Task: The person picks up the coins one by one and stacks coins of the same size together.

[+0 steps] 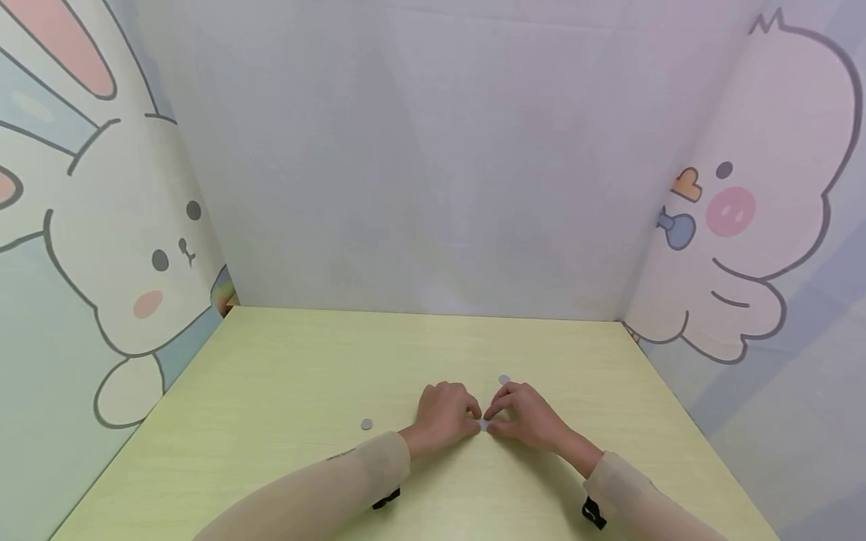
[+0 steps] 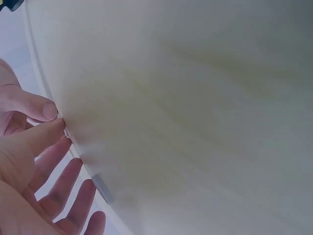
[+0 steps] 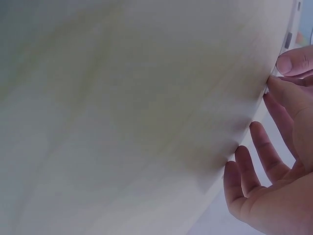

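Between my two hands lies a small round grey disc [image 1: 483, 425] on the table. My left hand [image 1: 443, 417] pinches at its left side with thumb and forefinger, and my right hand [image 1: 528, 417] does likewise on the right. The fingertips of both hands nearly meet over it. In the left wrist view the left hand [image 2: 49, 181] has its other fingers spread and bent at the tabletop. The right wrist view has the right hand [image 3: 274, 181] in a similar pose, facing the left thumb [image 3: 288, 63]. Fingers mostly hide the held disc there.
Another grey disc [image 1: 367, 424] lies left of my left hand, and one more disc [image 1: 504, 379] lies just beyond my right hand. The pale yellow table [image 1: 325, 353] ends at a plain white cloth backdrop [image 1: 419, 165]. Cartoon-printed cloths [image 1: 128, 248] hang at both sides.
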`<action>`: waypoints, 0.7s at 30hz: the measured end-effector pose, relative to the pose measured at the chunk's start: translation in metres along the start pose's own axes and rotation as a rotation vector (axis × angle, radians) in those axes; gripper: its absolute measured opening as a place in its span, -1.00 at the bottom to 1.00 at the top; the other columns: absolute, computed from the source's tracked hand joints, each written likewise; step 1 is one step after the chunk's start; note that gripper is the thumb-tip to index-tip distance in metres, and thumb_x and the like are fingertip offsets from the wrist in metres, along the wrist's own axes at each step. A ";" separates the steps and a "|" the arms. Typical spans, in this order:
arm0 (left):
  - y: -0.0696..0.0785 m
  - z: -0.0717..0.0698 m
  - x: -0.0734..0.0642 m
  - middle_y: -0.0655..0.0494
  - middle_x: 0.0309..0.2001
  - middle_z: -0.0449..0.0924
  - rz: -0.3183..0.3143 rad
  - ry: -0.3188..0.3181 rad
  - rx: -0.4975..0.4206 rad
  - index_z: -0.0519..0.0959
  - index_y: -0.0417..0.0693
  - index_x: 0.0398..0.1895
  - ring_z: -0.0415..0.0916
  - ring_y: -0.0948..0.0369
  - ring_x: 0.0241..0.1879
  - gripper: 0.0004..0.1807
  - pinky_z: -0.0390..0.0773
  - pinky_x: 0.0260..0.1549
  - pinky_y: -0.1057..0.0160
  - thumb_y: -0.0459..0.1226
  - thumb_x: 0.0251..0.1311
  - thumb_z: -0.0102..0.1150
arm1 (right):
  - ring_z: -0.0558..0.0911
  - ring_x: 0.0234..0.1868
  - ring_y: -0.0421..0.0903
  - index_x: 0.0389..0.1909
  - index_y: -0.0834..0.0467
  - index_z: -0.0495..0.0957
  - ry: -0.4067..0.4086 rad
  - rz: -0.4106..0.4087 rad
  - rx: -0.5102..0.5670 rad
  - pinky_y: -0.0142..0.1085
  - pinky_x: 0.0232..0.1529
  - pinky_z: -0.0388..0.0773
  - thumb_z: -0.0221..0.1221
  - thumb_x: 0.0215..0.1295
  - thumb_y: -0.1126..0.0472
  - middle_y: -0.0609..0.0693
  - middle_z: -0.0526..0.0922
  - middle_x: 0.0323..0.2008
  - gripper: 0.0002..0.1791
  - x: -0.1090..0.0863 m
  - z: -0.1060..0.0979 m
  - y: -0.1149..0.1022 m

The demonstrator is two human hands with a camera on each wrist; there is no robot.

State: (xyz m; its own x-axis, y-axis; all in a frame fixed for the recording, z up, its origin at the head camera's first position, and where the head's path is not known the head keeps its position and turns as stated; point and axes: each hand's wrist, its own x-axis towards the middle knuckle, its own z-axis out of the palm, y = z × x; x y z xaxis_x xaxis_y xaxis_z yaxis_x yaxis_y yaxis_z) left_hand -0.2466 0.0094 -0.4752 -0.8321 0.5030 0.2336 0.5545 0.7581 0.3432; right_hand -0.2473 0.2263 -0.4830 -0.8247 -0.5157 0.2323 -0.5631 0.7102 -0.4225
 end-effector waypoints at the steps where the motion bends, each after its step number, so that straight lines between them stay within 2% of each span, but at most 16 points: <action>1: 0.000 0.000 0.001 0.37 -0.32 0.75 0.000 0.001 0.001 0.89 0.26 -0.35 0.54 0.32 -0.36 -0.94 0.35 -0.37 0.29 -0.13 0.10 0.58 | 0.60 -0.14 -0.22 -0.30 -0.04 0.87 0.000 -0.001 0.000 -0.14 0.03 0.56 0.56 0.17 0.21 -0.26 0.69 -0.23 -0.89 0.000 0.000 0.000; 6: 0.001 0.001 0.002 0.39 -0.34 0.74 -0.003 0.012 -0.009 0.88 0.29 -0.39 0.54 0.33 -0.34 -0.98 0.34 -0.35 0.27 -0.11 0.11 0.59 | 0.61 -0.15 -0.22 -0.30 -0.04 0.87 0.002 0.000 0.011 -0.15 0.02 0.56 0.56 0.17 0.22 -0.27 0.69 -0.24 -0.89 0.000 0.001 0.001; 11: 0.003 -0.001 0.002 0.40 -0.35 0.74 -0.011 0.005 -0.014 0.88 0.25 -0.42 0.54 0.32 -0.34 -0.95 0.34 -0.33 0.25 -0.10 0.12 0.61 | 0.61 -0.14 -0.21 -0.30 -0.06 0.87 0.005 0.001 0.016 -0.15 0.02 0.56 0.56 0.17 0.22 -0.28 0.69 -0.23 -0.88 0.001 0.002 0.002; 21: 0.006 -0.001 0.003 0.44 -0.34 0.74 -0.033 -0.011 -0.003 0.87 0.29 -0.46 0.55 0.31 -0.32 -0.93 0.36 -0.31 0.23 -0.08 0.11 0.62 | 0.62 -0.14 -0.20 -0.30 -0.05 0.87 0.008 -0.004 0.010 -0.16 0.01 0.56 0.56 0.17 0.22 -0.28 0.69 -0.22 -0.88 0.000 0.002 0.002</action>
State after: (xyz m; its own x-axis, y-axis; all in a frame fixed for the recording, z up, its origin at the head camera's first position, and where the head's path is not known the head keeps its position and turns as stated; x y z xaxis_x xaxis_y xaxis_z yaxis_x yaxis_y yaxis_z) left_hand -0.2459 0.0155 -0.4717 -0.8502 0.4818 0.2120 0.5264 0.7734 0.3532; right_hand -0.2481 0.2271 -0.4855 -0.8229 -0.5145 0.2410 -0.5658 0.7032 -0.4307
